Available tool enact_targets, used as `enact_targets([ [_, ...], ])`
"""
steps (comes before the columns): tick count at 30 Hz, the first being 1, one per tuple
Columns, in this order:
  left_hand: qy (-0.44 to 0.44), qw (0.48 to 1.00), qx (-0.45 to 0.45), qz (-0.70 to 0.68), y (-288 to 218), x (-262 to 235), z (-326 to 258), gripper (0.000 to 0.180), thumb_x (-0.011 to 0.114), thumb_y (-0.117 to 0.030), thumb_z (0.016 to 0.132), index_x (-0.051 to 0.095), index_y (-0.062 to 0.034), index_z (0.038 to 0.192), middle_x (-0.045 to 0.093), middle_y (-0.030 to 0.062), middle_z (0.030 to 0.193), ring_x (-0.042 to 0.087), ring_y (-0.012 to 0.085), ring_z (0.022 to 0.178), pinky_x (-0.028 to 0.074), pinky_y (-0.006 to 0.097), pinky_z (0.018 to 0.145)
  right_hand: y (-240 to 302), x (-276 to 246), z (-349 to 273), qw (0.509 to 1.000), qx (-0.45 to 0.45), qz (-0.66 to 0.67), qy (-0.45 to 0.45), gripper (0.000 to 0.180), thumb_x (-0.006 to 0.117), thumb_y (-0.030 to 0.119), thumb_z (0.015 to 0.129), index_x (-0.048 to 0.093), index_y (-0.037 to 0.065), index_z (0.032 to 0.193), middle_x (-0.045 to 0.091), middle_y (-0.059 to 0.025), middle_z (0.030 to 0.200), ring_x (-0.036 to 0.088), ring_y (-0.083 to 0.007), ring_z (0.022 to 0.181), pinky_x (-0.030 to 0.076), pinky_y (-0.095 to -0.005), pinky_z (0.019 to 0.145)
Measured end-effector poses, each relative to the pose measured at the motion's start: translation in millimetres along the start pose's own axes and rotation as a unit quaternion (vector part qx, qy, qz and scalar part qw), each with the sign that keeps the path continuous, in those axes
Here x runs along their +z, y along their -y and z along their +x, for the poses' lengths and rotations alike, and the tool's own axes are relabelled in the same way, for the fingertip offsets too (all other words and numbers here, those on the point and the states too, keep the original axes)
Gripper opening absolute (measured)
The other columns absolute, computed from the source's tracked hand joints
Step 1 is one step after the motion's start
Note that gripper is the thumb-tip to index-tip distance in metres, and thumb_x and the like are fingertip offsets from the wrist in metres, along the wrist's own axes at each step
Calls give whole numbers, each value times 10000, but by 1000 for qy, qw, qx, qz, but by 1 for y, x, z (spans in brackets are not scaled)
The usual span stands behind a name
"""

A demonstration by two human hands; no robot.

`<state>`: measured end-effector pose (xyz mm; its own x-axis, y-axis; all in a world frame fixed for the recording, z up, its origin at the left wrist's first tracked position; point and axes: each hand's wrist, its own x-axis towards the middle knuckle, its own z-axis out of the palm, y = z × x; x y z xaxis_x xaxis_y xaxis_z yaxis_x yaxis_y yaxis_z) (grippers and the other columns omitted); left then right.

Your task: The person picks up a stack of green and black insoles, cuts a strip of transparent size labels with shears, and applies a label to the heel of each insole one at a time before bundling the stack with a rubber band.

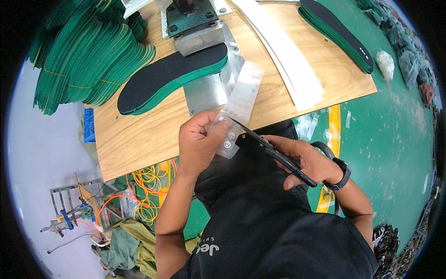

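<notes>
Pinched between the thumb and fingers of my left hand is a clear film strip with small white printed marks. Its far end rests over the table and the metal plate. My right hand grips black scissors, their blades reaching to the film beside my left thumb. Whether the blades have cut into the film I cannot tell. Beyond my left hand, a short stack of black-topped green insoles lies partly on the metal plate, with its far edge at the press.
A tall mass of bundled green insoles stands at the left of the wooden table. Long white strips and another insole stack lie to the right. Orange and yellow hoses coil on the floor; bags line the far right.
</notes>
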<state>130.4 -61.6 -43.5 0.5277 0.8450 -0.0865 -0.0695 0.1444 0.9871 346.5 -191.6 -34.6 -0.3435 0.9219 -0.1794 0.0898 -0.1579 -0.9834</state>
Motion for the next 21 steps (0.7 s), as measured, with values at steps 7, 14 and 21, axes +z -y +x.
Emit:
enact_targets([
  [7, 3, 1000, -3, 7, 0, 2, -1, 61, 621, -35, 859, 637, 18, 885, 637, 9, 719, 519, 19, 574, 401, 170, 504, -3, 3, -4, 997, 36, 72, -7, 879, 847, 236, 674, 375, -59, 1354, 594, -113, 1144, 509, -127, 1027, 408, -278, 918],
  [14, 0, 999, 15, 33, -3, 0, -11, 23, 629, -6, 843, 638, 13, 852, 621, -16, 716, 503, 11, 585, 387, 164, 520, -1, 11, -2, 995, -27, 92, -24, 822, 844, 211, 682, 415, -54, 1332, 608, -86, 1139, 510, -111, 1004, 428, -274, 887],
  [21, 37, 988, -74, 131, -15, -18, -18, 41, 679, -30, 811, 646, -8, 817, 620, -24, 695, 529, 11, 611, 406, 165, 534, 4, 17, -18, 994, 56, -50, -84, 659, 837, 206, 677, 547, 3, 1232, 651, -57, 828, 537, -68, 713, 463, -244, 654],
])
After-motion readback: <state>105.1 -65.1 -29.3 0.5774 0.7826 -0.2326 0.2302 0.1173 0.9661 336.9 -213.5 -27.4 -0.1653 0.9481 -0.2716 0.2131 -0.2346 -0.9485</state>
